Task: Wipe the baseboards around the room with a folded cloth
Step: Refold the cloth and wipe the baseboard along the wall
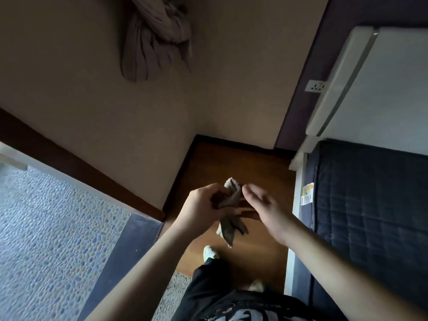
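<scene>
Honestly the cloth (228, 209) looks bunched more than folded, so a loose tail could drag or slip out once it hits the baseboard (178, 172). Left hand (203, 209) grips it mid-air over the floor, fingers curled round; right hand (261, 205) hovers just beside, fingers relaxed, holding nothing.

Dim room — beige wall (92, 77) across the upper frame, knotted grey curtain (155, 35) hanging at top centre. Wooden floor (231, 163) mid-frame; dark quilted mattress (370, 205) at right, pebble-patterned mat (46, 228) lower left.
</scene>
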A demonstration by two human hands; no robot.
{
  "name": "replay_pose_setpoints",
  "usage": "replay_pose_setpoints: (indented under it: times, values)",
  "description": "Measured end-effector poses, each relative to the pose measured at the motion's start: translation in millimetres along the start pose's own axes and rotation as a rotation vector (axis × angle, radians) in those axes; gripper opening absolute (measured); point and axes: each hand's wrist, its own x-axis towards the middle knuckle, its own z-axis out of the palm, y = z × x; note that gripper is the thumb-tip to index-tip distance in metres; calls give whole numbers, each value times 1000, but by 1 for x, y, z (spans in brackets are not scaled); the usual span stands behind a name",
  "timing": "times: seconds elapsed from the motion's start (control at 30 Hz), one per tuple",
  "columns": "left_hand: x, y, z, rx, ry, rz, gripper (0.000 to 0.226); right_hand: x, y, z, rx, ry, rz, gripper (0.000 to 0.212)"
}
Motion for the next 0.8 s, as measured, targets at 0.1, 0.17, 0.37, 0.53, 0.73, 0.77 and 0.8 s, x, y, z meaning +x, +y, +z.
replay_pose_setpoints:
  times: [0.1,0.17,0.37,0.53,0.73,0.77,0.8]
  values:
    - [31,-18,-14,-82,-75,-38,44,44,-4,2,100,-55,16,20]
    - [54,-32,-24,-114,-108,-21,49,76,-6,2,172,4,54,59]
    - [122,-69,-67,-462,-181,-76,37,152,-40,-3,340,-33,207,46]
    - [171,-78,-95,-486,-139,-75,12,196,-64,-11,392,-50,142,40]
    - [213,-73,-89,-309,-82,-73,28,245,-68,-23,253,2,68,38]
    - [220,-72,-85,-270,-50,-82,25,253,-69,-26,236,-8,63,37]
    - [227,-73,-82,-228,-27,-79,19,261,-69,-32,220,-22,59,34]
